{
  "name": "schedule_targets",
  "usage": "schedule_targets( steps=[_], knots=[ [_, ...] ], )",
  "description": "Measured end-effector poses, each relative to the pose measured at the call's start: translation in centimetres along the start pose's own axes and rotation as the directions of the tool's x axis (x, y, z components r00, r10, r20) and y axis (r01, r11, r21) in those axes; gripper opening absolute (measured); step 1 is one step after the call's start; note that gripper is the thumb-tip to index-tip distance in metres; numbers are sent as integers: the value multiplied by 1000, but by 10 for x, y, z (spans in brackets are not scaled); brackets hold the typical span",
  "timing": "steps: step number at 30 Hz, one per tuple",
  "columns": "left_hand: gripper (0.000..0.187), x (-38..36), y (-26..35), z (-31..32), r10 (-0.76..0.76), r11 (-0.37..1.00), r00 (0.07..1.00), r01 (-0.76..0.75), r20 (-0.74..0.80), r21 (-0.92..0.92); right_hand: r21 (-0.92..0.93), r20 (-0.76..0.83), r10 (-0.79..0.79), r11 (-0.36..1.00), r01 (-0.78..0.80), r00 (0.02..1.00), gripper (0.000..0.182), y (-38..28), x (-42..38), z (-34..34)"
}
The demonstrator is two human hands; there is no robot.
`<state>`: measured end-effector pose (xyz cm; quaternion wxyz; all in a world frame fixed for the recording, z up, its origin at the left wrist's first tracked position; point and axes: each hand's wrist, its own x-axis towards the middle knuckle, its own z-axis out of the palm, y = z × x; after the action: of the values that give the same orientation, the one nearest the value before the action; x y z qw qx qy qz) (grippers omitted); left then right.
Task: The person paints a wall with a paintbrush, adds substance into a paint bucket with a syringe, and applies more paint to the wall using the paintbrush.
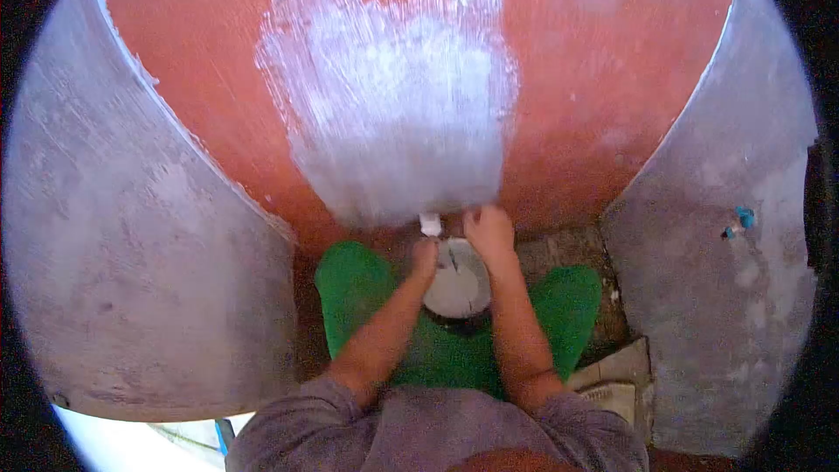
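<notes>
A round container of whitish paint [456,290] stands between the green-clad knees, with a thin dark object lying across its upper part. My left hand [426,255] is closed at the container's upper left edge, just below a small white piece [431,225]; whether it grips that piece is too blurred to tell. Over the container's upper right edge, my right hand [489,229] has its fingers bent together, and anything in them is too small to make out. Ahead rises a red wall [594,61] bearing a large patch of streaky white paint [402,96].
Grey rough walls [157,236] flank the red one on both sides. Small blue fittings [745,217] stick out of the right wall. A pale board-like object [616,385] lies on the floor at the lower right. Bright light shows at the lower left.
</notes>
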<state>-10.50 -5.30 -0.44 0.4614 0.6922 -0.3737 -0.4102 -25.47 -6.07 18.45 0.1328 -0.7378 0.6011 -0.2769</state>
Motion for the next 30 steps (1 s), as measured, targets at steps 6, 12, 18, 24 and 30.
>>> schedule_targets(
  steps=[6, 12, 18, 24, 30],
  knots=[
    [28, -66, 84, 2, 462, 877, 875, -475, -143, -72, 288, 320, 5, 952, -102, 948, 34, 28, 2, 64],
    [41, -81, 128, -13, 785, 616, 612, -787, -94, 24, 524, 21, -20, 852, 6, 1000, 18, -17, -1, 20],
    [43, -100, 150, -51, 631, 776, 774, -629, 57, -53, 908, -178, 236, 413, 67, 955, 18, -62, 8, -35],
    [20, -75, 65, -64, 525, 844, 822, -536, 218, -13, 387, -744, 54, 848, 363, 666, 20, -60, 65, -102],
    [12, -82, 84, -62, 382, 922, 883, -383, 273, -51, 255, -807, -29, 883, 393, 590, 19, -64, 117, -146]
  ],
)
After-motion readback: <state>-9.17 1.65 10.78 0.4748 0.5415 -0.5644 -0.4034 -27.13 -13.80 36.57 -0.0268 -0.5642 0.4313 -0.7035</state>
